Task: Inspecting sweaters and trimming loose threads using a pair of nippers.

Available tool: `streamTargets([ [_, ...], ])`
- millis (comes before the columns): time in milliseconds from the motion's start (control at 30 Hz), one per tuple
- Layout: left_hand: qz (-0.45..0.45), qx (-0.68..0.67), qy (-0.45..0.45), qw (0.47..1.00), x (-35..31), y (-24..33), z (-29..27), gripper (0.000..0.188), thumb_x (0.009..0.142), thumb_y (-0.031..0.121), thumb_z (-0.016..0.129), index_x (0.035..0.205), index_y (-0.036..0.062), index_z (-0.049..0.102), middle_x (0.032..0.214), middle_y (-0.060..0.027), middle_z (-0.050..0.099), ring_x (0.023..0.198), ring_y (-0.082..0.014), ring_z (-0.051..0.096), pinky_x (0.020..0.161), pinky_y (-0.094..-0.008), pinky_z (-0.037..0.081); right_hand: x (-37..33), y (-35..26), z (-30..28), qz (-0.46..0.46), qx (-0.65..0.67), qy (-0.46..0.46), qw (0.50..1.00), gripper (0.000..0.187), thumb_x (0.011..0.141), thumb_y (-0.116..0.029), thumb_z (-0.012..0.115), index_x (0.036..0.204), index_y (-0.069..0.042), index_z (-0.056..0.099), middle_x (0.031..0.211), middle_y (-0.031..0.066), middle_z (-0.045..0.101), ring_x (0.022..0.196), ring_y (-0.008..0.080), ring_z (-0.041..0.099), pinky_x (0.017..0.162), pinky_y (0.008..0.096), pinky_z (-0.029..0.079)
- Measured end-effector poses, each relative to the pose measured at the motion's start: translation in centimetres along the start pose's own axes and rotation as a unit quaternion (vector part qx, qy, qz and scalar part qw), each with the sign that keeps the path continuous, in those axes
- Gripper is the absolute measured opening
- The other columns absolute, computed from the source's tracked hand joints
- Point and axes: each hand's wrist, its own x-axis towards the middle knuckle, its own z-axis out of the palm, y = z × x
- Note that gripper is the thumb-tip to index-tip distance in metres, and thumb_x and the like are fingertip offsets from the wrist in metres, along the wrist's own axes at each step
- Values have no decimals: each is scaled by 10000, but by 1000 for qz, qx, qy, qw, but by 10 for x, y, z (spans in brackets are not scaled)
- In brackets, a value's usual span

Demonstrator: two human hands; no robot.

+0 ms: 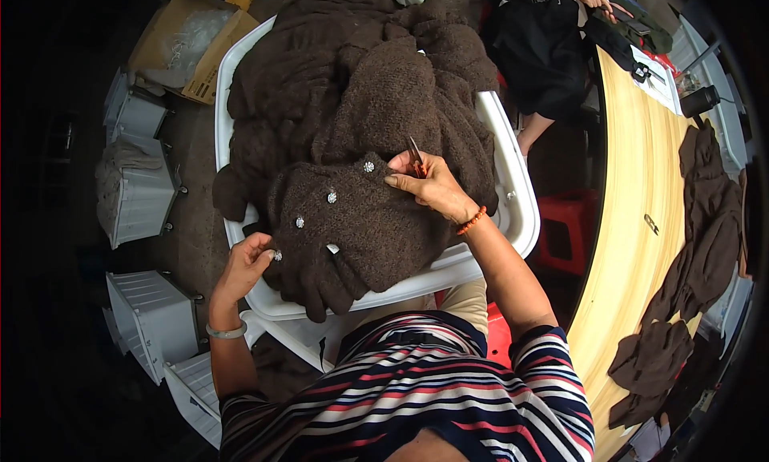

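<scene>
Head view: your left fingers (255, 244) pinch the edge of the brown garment (368, 221) at its lowest shiny button (277, 255), while your right fingers (406, 183) hold small snips (416, 159) near the top one. Four buttons are on, so this piece seems nearly done, perhaps with threads left to trim, though loose ends can't be made out, and the brown cloth (296, 69) heaped beneath suggests more to do. Around the white tub (525, 213) bearing it all stand grey crates (144, 201), a cardboard box (220, 57), a red stool (565, 229) and a pale wooden bench (633, 221).
</scene>
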Motion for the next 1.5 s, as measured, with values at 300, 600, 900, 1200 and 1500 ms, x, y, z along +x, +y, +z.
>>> streamTargets([
  [300, 281, 161, 124, 938, 46, 86, 67, 451, 778, 42, 690, 1208, 40, 552, 1093, -79, 571, 1023, -188, 559, 871, -315, 445, -19, -16, -4, 26, 51, -12, 998, 275, 891, -98, 644, 1160, -51, 608, 650, -94, 475, 479, -7, 349, 414, 171, 255],
  [600, 171, 48, -90, 980, 76, 88, 90, 268, 820, 16, 682, 1071, -44, 611, 950, -45, 670, 845, -113, 619, 786, -241, 486, -42, -13, -26, 13, 142, 32, 989, 230, 903, -69, 616, 1131, -44, 626, 619, -90, 431, 470, -1, 313, 413, 174, 225],
  [900, 83, -243, -255, 932, 60, 98, 115, 258, 832, -54, 625, 1090, -41, 614, 993, -44, 662, 884, -75, 604, 826, -213, 475, -53, 1, -42, 11, 195, 66, 978, 208, 910, -53, 594, 1113, -31, 631, 612, -83, 422, 470, 7, 316, 408, 175, 228],
  [1200, 56, -281, -250, 925, 62, 103, 125, 175, 907, 28, 577, 1063, -31, 629, 977, -30, 664, 864, -53, 587, 809, -200, 459, -54, 7, -36, 13, 68, 175, 982, 210, 880, -117, 666, 1069, -30, 648, 691, -59, 523, 554, 14, 398, 494, 171, 321],
  [1500, 34, -271, -188, 944, 64, 104, 135, 130, 937, 144, 590, 968, 33, 652, 829, 54, 610, 684, 18, 469, 590, -144, 354, -93, -16, 19, -248, -185, 159, 937, 401, 689, -114, 824, 1052, -56, 663, 885, 56, 575, 720, 114, 529, 630, 238, 442],
])
